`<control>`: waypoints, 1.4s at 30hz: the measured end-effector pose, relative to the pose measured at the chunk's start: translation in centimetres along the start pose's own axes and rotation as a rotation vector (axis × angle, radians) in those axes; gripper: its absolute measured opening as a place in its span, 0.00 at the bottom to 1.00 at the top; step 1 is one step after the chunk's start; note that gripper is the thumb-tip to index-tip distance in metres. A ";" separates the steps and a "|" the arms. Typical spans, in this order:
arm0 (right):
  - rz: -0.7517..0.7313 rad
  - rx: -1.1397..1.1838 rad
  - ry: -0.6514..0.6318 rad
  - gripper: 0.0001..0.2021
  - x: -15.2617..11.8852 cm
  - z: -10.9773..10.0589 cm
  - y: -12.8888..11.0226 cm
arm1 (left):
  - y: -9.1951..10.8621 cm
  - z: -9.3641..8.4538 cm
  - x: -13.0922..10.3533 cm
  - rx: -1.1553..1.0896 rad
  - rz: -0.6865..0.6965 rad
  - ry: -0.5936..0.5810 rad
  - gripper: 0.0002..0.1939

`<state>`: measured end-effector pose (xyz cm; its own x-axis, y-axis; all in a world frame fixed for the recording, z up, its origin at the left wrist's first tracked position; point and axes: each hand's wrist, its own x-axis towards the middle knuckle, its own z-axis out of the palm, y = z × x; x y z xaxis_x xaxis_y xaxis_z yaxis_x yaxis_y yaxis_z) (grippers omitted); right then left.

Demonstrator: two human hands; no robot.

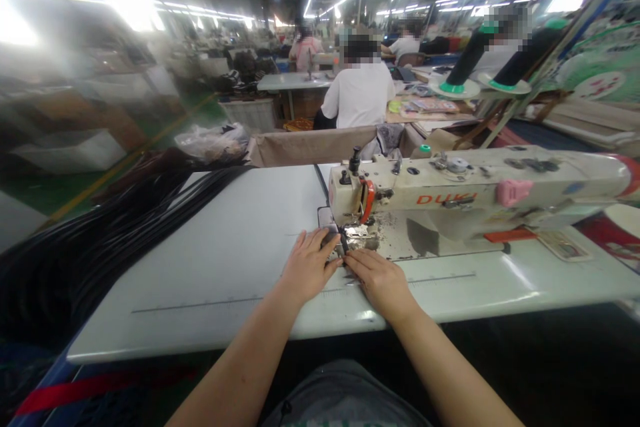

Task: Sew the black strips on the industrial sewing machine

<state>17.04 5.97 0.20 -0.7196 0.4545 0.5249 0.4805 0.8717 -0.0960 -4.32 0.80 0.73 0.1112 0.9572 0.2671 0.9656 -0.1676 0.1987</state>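
In a long workshop lit by bright strip lights, we sit at a pale, glossy sewing table (225,240) that carries a cream-coloured metal sewing machine (450,180). A narrow black strip (343,240) lies at the machine's left end, between our hands. Our left hand (309,265) rests flat, fingers near together and thumb towards the strip; our right hand (383,280) has its fingertips bunched by the strip's near end. Whether either pinches it, we cannot tell. We would do best to press lightly, guide the strip straight and level, and keep fingertips clear of the stitching spot. Behind the machine, a tan, cloth-sided bin (300,149) has rumpled grey cloth (387,140) at its right end; its inside is mostly hidden. Beside it sits a clear plastic bag (213,143), its contents too blurred to name.
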 end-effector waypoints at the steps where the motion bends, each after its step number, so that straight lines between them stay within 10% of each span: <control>1: 0.000 0.001 0.003 0.14 0.0 0.0 0.0 | 0.0 0.0 0.1 -0.003 -0.003 0.000 0.26; 42: 0.070 0.018 -0.018 0.21 0.1 -0.5 -0.4 | 0.4 0.5 -0.5 0.009 -0.030 0.039 0.20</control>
<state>17.00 5.58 0.69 -0.6937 0.5174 0.5011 0.5211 0.8408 -0.1468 -3.83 0.33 0.18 0.0734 0.9518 0.2977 0.9705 -0.1370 0.1985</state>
